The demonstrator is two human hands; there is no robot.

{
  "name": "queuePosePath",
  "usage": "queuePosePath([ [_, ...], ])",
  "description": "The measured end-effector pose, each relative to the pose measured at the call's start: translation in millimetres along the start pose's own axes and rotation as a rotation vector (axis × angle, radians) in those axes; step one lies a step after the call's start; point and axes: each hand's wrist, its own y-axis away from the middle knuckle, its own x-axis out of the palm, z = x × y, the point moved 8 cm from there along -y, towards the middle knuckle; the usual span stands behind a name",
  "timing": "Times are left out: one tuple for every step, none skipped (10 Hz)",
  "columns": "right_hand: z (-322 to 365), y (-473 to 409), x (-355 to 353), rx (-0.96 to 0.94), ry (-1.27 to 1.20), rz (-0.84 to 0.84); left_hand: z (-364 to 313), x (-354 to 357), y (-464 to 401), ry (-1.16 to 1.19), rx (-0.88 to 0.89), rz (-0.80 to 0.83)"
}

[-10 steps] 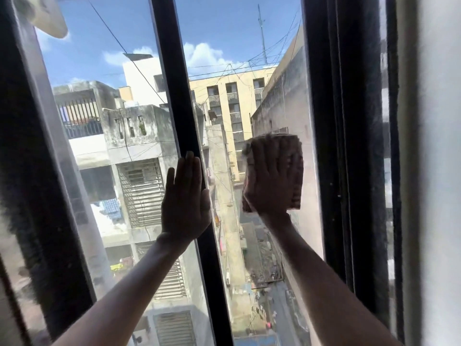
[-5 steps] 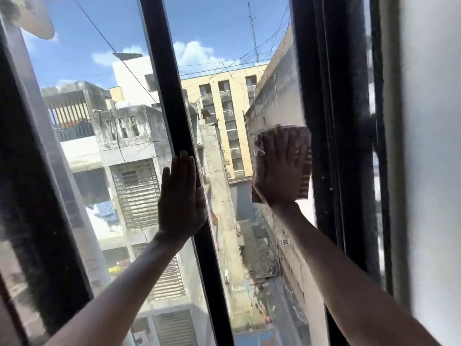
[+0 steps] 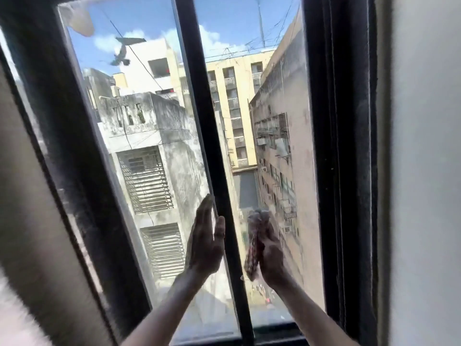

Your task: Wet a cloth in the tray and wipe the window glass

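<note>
My right hand (image 3: 270, 253) presses a folded checked cloth (image 3: 253, 248) flat against the right pane of window glass (image 3: 282, 151), low and close to the black centre bar (image 3: 212, 151). My left hand (image 3: 205, 240) lies flat with fingers together on the left pane (image 3: 149, 136), its thumb beside the centre bar. Streaky smears show on the right pane above the cloth. No tray is in view.
A thick black window frame (image 3: 341, 158) runs down the right side, with a pale wall (image 3: 424, 171) beyond it. Another dark frame post (image 3: 72, 158) slants down the left. Buildings and a flying bird (image 3: 121, 58) show through the glass.
My right hand has slid the cloth down and left on the right pane, from beside the right frame to near the centre bar. The view tilted up; my left hand stays on the left pane.
</note>
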Motion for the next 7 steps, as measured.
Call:
queuePosePath([
  [-57, 64, 13, 0.453, -0.381, -0.061, 53, 19, 77, 0.336, -0.548, 0.241],
  [-119, 151, 30, 0.733, -0.439, -0.066, 105, 39, 197, 0.572, -0.998, 0.445],
  [-187, 237, 37, 0.974, -0.436, -0.066, 158, 34, 322, 0.505, -1.167, 0.385],
  [-272, 342, 14, 1.229, -0.255, -0.045, 191, 20, 453, 0.383, -1.286, 0.382],
  [-351, 448, -8, 1.366, 0.003, 0.010, 219, 20, 572, 0.317, -1.388, 0.467],
  [-406, 519, -12, 1.428, 0.162, 0.057, 242, 20, 659, 0.228, -1.494, 0.498],
  [-427, 558, -21, 1.443, 0.423, 0.179, 252, 25, 707, 0.069, -1.497, 0.594],
])
